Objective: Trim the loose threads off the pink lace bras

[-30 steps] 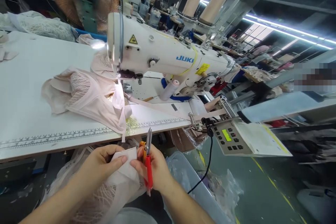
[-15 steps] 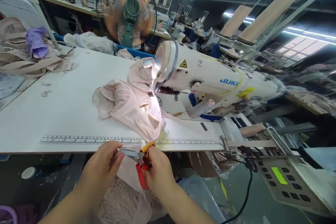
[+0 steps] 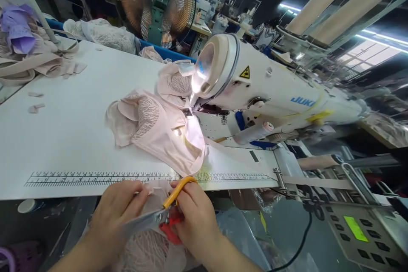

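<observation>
The scissors [image 3: 159,217] have tipped down, seemingly off the lace garment [image 3: 148,248]. The left hand [image 3: 111,208] pinches the garment; the right hand [image 3: 199,214] curls round the handles [image 3: 176,192].

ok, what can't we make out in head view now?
Head view, all:
Scissors, blade tips: blurred against left hand.
Right hand, most fingertips: hidden behind its own back.
Held fabric, lower end: cut off by bottom edge.
Fan, top: cut off by top edge.
Control panel, any button labels: too small.
</observation>
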`<act>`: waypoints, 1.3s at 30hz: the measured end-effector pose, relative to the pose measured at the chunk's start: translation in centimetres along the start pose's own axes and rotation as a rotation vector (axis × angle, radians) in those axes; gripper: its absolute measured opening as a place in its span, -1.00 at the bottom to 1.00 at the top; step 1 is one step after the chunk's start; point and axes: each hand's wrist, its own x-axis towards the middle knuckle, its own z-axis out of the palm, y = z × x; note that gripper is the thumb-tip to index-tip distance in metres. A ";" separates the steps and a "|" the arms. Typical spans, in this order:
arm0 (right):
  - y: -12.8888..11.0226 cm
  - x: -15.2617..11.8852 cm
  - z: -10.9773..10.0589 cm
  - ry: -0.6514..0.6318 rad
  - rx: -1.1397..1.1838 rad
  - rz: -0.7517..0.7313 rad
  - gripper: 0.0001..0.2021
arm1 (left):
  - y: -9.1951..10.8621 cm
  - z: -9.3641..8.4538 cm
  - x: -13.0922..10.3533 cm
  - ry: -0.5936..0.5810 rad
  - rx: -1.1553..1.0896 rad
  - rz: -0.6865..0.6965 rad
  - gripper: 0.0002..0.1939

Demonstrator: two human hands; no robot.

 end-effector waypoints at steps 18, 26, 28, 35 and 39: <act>1.7 -0.4 -1.7 -0.330 -0.044 -0.166 -0.53 | -0.5 -0.9 -0.9 -0.097 0.035 0.109 -0.54; 2.1 -0.4 -1.5 -0.305 -0.006 -0.150 -0.57 | -0.8 -1.1 0.0 -0.132 -0.003 0.032 -0.54; 2.1 -0.4 -1.5 -0.322 0.006 -0.146 -0.56 | -0.8 -1.2 0.3 -0.138 0.015 0.043 -0.57; 2.1 -0.3 -1.4 -0.289 0.020 -0.146 -0.60 | 0.0 -1.7 1.4 -0.101 0.033 0.058 -0.68; 1.9 -0.1 -1.3 -0.303 0.025 -0.135 -0.63 | 0.3 -1.9 2.0 -0.087 0.041 0.055 -0.72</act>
